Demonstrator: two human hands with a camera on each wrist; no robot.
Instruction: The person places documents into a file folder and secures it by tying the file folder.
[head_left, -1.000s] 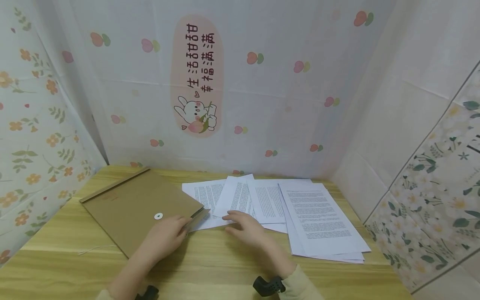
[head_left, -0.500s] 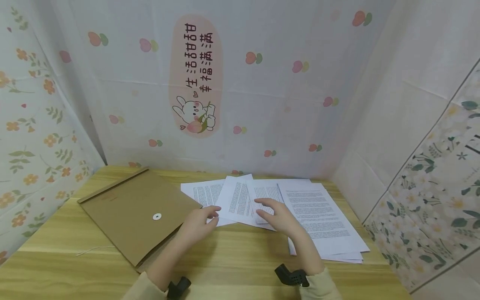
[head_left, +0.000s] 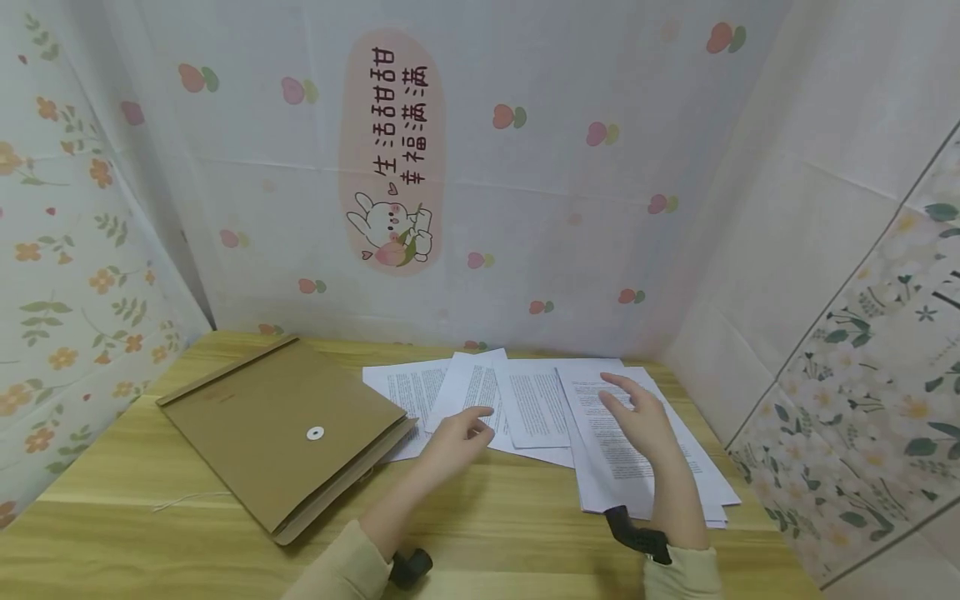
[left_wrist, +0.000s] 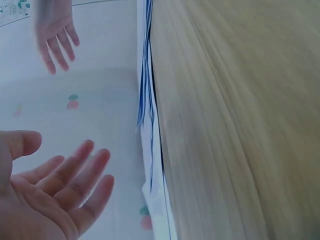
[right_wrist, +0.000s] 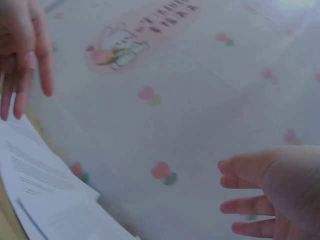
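My left hand (head_left: pixel 457 440) hovers in front of the overlapping printed sheets (head_left: pixel 534 404), fingers loosely bent and holding nothing. In the left wrist view its palm (left_wrist: pixel 47 205) shows with the fingers spread apart. My right hand (head_left: pixel 643 423) is raised over the right-hand stack of printed paper (head_left: pixel 611 467), covering part of the text. Seen from the right wrist, its extended fingers (right_wrist: pixel 247 205) have nothing between them. To the left lies a brown kraft paper document folder (head_left: pixel 262 425) with a round white button (head_left: pixel 315 433); its near right edge gapes slightly.
A thin white string (head_left: pixel 191 498) trails from the folder onto the wood-grain table (head_left: pixel 480 542). Behind stands a white curtain (head_left: pixel 555 208) with a printed rabbit panel (head_left: pixel 393 150). Floral cloth (head_left: pixel 82 250) closes the left side, with another patterned sheet (head_left: pixel 877 400) on the right.
My left hand has let go of the folder's edge and moved right, to the front of the sheets. My right hand has travelled right from the middle sheets to over the right-hand stack.
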